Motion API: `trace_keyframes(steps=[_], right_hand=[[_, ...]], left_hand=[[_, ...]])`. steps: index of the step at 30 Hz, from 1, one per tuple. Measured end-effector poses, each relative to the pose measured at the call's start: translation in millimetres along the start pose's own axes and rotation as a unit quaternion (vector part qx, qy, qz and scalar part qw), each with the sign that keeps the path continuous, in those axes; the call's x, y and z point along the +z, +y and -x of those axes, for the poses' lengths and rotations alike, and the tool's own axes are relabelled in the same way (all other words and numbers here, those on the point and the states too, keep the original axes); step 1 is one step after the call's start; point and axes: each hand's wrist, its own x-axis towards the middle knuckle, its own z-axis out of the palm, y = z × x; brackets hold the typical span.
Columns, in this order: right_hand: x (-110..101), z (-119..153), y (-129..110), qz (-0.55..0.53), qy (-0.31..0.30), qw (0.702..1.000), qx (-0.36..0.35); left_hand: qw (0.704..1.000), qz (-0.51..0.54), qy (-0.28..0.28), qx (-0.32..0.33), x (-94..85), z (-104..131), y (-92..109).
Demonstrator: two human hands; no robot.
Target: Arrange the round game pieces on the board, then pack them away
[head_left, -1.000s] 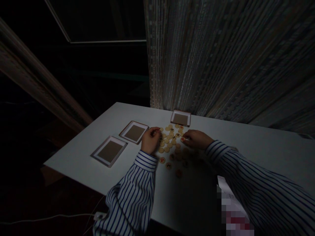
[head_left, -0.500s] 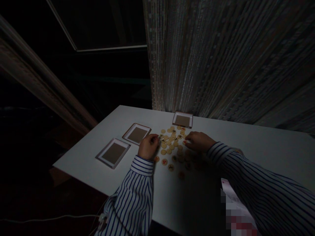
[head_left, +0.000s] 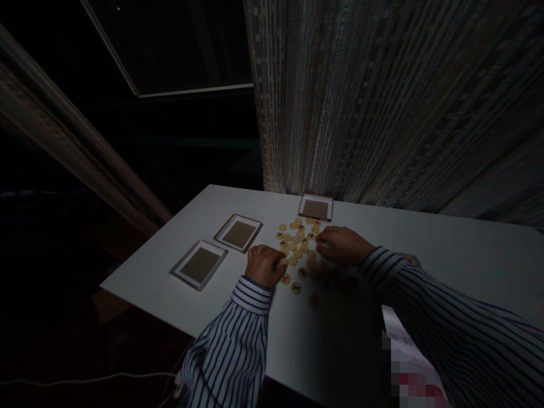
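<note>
Many round wooden xiangqi pieces [head_left: 304, 248] lie loose on the white table, some plain side up and others showing red or black characters. My left hand [head_left: 266, 266] is at the left edge of the spread, its thumb and fingers closed on a plain-faced xiangqi piece [head_left: 283, 261]. On the other side, my right hand [head_left: 343, 245] has its fingertips pinched on a xiangqi piece that is mostly hidden. Below that hand, shadow makes several pieces hard to read.
Two shallow trays, a nearer tray [head_left: 177, 272] and a farther tray [head_left: 217, 233], lie left of the pieces. A third tray [head_left: 302, 207] sits at the back edge by a string curtain [head_left: 297, 113]. A lit phone-like screen [head_left: 397, 328] is under my right forearm.
My left hand has moved down and slightly right, from the upper left pieces to a plain one lower down. The right hand has shifted slightly left, fingers still at a piece.
</note>
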Motion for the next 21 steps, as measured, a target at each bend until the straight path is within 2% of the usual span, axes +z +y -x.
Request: trace_keyframes(steps=[10,18,21], right_hand=[[-2.0,-1.5,-7.1,-0.017,-0.003,1.000,-0.011],[0.5,-4.1,-9.1,-0.011,0.000,1.000,-0.021],[1.2,-4.1,-9.4,-0.012,0.003,1.000,-0.025]], left_hand=[[0.999,-0.021,-0.025,0.000,-0.2,0.0,3.4],[1.000,-0.013,-0.011,0.010,0.7,0.5,1.9],[1.000,0.004,0.013,0.013,-0.1,1.2,1.4]])
